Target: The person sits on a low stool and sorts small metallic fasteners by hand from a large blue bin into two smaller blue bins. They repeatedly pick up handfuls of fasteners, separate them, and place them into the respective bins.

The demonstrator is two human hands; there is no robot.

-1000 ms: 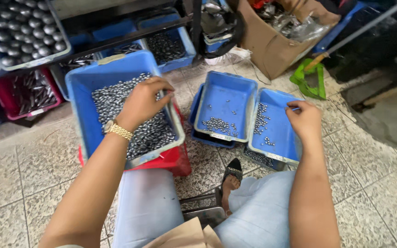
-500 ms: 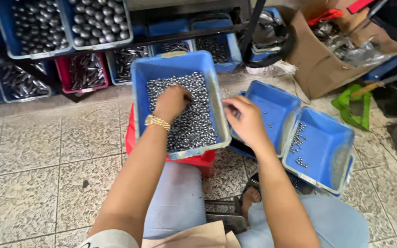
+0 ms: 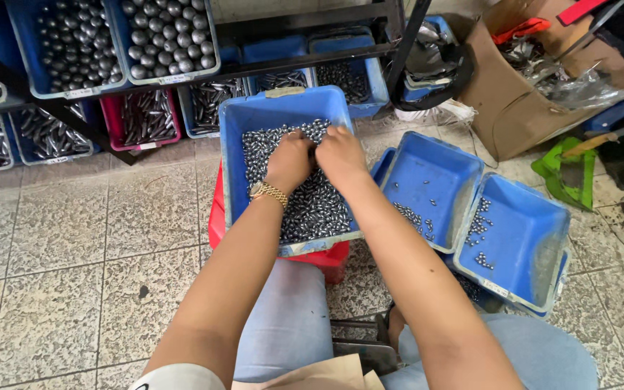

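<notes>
While both hands sit in the pile, I log them as newly joined: half a second back the right hand (image 3: pixel 341 155) hung between the trays, now it lies beside the left hand (image 3: pixel 290 160), fingers curled down into the small grey metal pieces (image 3: pixel 312 206). Whether either grip has closed on a piece, I cannot tell. Reads as picking resumed. Pieces lie jumbled, oval, long axes every way. They fill the big blue bin (image 3: pixel 283 115), which rests on a red crate (image 3: pixel 218 217) and runs lengthwise away from me. Two blue trays (image 3: pixel 435 166), nearly bare, sit to the right on the tiled floor (image 3: pixel 74 238).
</notes>
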